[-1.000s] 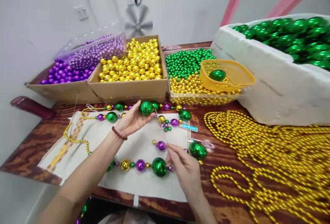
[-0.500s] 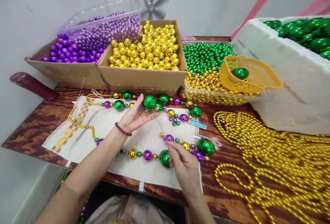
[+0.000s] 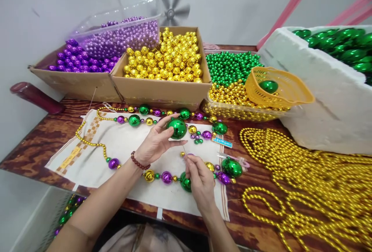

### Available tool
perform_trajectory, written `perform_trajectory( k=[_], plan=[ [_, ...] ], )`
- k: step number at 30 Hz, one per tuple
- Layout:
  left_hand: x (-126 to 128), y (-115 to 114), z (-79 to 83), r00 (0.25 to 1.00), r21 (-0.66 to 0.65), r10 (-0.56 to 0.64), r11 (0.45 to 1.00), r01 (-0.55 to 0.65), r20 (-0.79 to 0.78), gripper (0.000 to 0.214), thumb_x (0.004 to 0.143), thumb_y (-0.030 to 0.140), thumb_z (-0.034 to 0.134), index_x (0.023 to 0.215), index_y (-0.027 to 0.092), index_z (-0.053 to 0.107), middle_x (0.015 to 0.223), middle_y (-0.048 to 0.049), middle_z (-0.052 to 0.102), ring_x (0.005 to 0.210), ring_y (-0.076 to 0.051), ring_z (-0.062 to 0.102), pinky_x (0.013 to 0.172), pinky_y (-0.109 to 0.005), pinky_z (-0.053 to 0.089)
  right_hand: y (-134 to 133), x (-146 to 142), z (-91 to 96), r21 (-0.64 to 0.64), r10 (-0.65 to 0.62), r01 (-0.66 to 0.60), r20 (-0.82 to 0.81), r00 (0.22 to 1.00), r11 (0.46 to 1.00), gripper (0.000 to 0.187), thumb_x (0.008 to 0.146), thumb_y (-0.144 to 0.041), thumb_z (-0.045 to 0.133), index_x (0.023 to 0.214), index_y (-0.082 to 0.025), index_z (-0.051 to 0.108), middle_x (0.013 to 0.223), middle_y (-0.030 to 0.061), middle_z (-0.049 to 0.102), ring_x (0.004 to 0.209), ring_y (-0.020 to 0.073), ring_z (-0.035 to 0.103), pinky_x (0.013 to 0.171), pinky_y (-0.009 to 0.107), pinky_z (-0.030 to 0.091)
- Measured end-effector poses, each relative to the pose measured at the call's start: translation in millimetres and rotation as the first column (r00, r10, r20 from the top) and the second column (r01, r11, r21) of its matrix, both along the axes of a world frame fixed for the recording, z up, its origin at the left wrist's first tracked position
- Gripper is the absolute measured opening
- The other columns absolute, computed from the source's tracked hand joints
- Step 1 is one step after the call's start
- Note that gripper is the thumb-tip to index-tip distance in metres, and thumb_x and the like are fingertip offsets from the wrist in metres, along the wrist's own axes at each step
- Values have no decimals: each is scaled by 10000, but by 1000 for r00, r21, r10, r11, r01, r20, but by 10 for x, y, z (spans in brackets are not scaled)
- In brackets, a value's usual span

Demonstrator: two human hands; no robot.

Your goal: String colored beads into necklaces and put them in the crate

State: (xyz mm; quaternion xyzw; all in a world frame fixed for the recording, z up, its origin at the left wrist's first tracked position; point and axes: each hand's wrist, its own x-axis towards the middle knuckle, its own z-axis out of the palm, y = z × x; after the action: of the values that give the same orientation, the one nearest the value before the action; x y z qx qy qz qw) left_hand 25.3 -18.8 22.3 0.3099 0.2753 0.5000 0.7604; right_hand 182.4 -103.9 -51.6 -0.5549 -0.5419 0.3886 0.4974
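Note:
My left hand [image 3: 155,139], with a dark beaded bracelet at its wrist, is closed around a large green bead [image 3: 176,129] above the cloth. Between finger and thumb, my right hand [image 3: 200,178] pinches a thin needle [image 3: 183,146] whose tip points up at the underside of that bead. Whether the tip has entered the bead I cannot tell. Below and around both hands lies a bead necklace [image 3: 166,177] of purple, gold and green beads on a white cloth [image 3: 95,167]. Another large green bead [image 3: 231,166] rests right of my right hand.
Behind the cloth stand a cardboard box [image 3: 159,89] of gold beads and a clear tub [image 3: 244,114] of small green and gold ones. A yellow basket [image 3: 299,93] sits on the tub. Gold bead strands [image 3: 319,182] and a white foam box [image 3: 314,101] occupy the right side.
My left hand has moved slightly right and down with the green bead, its fingers now closed more around it. The bead and the needle in my right hand are nearer each other.

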Motion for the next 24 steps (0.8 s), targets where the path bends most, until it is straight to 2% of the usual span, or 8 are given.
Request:
perform_trajectory(
  k=[7, 12, 16, 19, 21, 24],
  plan=[
    [-63, -48, -52, 999, 40, 10, 999, -12, 39, 439, 812, 311, 785, 1234, 291, 665, 1127, -45, 623, 1014, -204, 617, 962, -513, 555, 28, -57, -52, 7, 12, -12, -59, 998, 1000, 255, 992, -374, 495, 912, -181, 641, 591, -40, 509, 492, 96, 494, 498, 209, 394],
    [-25, -117, -165, 998, 45, -69, 997, 70, -7, 458, 778, 303, 816, 1218, 287, 691, 1136, -65, 639, 991, -200, 624, 927, -430, 563, 77, -83, -11, -26, 24, -26, -75, 997, 999, 263, 994, -376, 492, 935, -186, 664, 595, -37, 512, 506, 97, 502, 490, 206, 392],
    [10, -164, -227, 998, 47, -39, 998, 42, -48, 471, 788, 329, 809, 1240, 288, 685, 1121, -57, 645, 976, -180, 626, 926, -360, 534, 95, -58, 60, -46, 98, -101, -62, 993, 994, 278, 994, -349, 470, 1086, -195, 683, 656, -22, 573, 541, 103, 564, 503, 208, 428],
    [1, -175, -231, 997, 43, -37, 998, 40, -66, 460, 814, 349, 784, 1257, 293, 673, 1125, -53, 642, 1000, -187, 628, 940, -360, 516, 72, -6, 80, -43, 164, -169, -97, 982, 985, 311, 971, -329, 492, 1204, -196, 649, 746, 4, 659, 611, 122, 646, 510, 210, 448],
    [1, -182, -239, 997, 40, -40, 998, 42, -70, 458, 821, 358, 775, 1262, 295, 667, 1121, -53, 640, 1020, -196, 623, 951, -372, 508, 62, 26, 82, -79, 146, -161, -172, 974, 984, 279, 950, -344, 527, 1146, -187, 650, 778, 21, 702, 644, 139, 686, 512, 211, 458],
    [34, -204, -282, 993, 54, -29, 998, 36, -113, 452, 828, 355, 769, 1264, 303, 665, 1138, -45, 635, 1015, -187, 611, 939, -351, 498, 73, 48, 88, -166, 51, -100, -278, 959, 981, 213, 908, -382, 594, 930, -177, 647, 733, 26, 714, 618, 146, 693, 511, 208, 464]
  ],
)
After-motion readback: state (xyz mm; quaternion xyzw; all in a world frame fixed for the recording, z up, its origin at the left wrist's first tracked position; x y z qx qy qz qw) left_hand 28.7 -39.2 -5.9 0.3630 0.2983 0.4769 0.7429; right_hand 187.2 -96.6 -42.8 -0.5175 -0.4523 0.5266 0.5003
